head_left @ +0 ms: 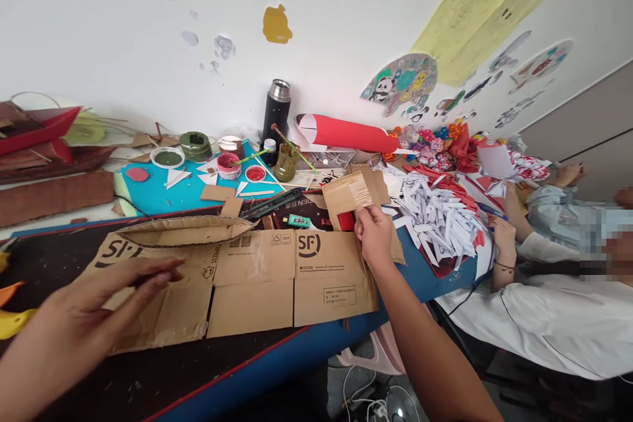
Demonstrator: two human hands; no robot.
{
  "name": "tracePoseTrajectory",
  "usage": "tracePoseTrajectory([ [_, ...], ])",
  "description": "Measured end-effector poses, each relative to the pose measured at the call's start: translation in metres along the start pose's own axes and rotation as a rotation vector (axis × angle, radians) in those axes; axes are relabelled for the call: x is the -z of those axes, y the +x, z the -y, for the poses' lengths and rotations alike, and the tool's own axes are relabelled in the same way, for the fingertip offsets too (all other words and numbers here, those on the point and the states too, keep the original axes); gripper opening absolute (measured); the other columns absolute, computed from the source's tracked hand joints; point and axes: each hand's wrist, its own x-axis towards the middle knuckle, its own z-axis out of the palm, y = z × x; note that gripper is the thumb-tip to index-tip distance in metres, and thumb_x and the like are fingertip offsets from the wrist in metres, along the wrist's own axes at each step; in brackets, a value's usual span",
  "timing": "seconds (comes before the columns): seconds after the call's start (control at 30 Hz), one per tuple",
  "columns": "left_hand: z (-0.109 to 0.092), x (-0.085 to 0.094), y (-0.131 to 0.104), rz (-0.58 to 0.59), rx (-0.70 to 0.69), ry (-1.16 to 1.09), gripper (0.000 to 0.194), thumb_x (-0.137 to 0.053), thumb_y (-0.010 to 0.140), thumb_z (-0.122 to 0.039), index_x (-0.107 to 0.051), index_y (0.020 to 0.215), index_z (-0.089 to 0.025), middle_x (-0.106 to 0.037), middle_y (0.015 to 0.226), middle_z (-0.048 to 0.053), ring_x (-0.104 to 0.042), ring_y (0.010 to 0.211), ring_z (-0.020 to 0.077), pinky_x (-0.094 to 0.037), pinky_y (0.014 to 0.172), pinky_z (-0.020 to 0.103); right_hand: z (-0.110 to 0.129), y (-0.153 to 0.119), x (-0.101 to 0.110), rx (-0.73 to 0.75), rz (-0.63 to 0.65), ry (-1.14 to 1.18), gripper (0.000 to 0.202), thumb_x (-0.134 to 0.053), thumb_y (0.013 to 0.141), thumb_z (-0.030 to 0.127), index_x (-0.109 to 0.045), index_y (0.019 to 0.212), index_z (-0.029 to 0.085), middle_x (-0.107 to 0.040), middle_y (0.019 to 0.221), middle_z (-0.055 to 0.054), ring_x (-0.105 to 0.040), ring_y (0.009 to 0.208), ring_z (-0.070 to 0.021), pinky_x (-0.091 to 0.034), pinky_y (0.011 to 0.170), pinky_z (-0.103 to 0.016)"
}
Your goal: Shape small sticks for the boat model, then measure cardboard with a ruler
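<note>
A flattened cardboard box (pixel 252 310) with black SF print lies unfolded across the dark mat. Over its left panel hovers my left hand (pixel 111 306), thumb and fingertips drawn together, with nothing visible between them. My right hand (pixel 373 237) pinches the lower edge of a smaller taped cardboard piece (pixel 349 192) at the box's upper right. Resting on the upper left of the box is a boat-shaped cardboard form (pixel 188 232) with corrugated rims. A black-handled cutter (pixel 277 203) and a small teal box (pixel 297 221) lie just behind the cardboard.
Paint pots (pixel 196 146), a black thermos (pixel 277 115) and a red paper roll (pixel 349 134) line the wall. White paper strips (pixel 432 214) are heaped to the right, by another person's hand (pixel 503 237). Red model boats (pixel 39 138) stand left. Cables (pixel 370 402) lie on the floor.
</note>
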Motion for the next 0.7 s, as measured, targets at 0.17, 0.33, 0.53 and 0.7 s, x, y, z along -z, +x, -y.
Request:
tracePoseTrajectory([
  [0.17, -0.056, -0.034, 0.004, 0.093, -0.499, -0.086, 0.037, -0.061, 0.102, -0.04, -0.072, 0.137, -0.04, -0.082, 0.128, -0.005, -0.08, 0.114, 0.0226, -0.065, 0.1, 0.03, 0.006, -0.002, -0.001, -0.017, -0.003, 0.078, 0.03, -0.075, 0.083, 0.046, -0.056, 0.074, 0.025, -0.039, 0.045, 0.012, -0.031, 0.039, -0.008, -0.02, 0.039, -0.022],
  [0.33, -0.062, -0.063, -0.001, 0.217, -0.551, -0.03, 0.046, -0.06, 0.103, -0.035, -0.066, 0.149, -0.038, -0.072, 0.148, 0.0, -0.069, 0.136, 0.0264, -0.06, 0.112, 0.038, 0.014, -0.005, 0.001, -0.035, 0.006, 0.132, 0.038, -0.078, 0.082, 0.045, -0.048, 0.069, 0.025, -0.038, 0.047, 0.011, -0.031, 0.039, -0.0074, -0.021, 0.039, -0.022],
  [0.53, -0.057, -0.065, -0.005, 0.251, -0.564, -0.031, 0.04, -0.062, 0.103, -0.035, -0.071, 0.143, -0.036, -0.077, 0.141, -0.001, -0.072, 0.129, 0.0243, -0.061, 0.109, 0.036, 0.022, 0.003, 0.007, -0.095, -0.01, 0.29, 0.048, -0.081, 0.08, 0.042, -0.038, 0.066, 0.026, -0.037, 0.048, 0.011, -0.029, 0.039, -0.0063, -0.021, 0.037, -0.021],
  [0.7, -0.056, -0.064, -0.007, 0.264, -0.586, -0.015, 0.038, -0.061, 0.104, -0.033, -0.072, 0.14, -0.034, -0.077, 0.14, -0.001, -0.072, 0.13, 0.0227, -0.06, 0.109, 0.033, 0.03, 0.018, 0.015, -0.115, -0.013, 0.411, 0.045, -0.081, 0.083, 0.041, -0.041, 0.071, 0.025, -0.035, 0.051, 0.013, -0.028, 0.038, -0.0059, -0.022, 0.035, -0.02],
])
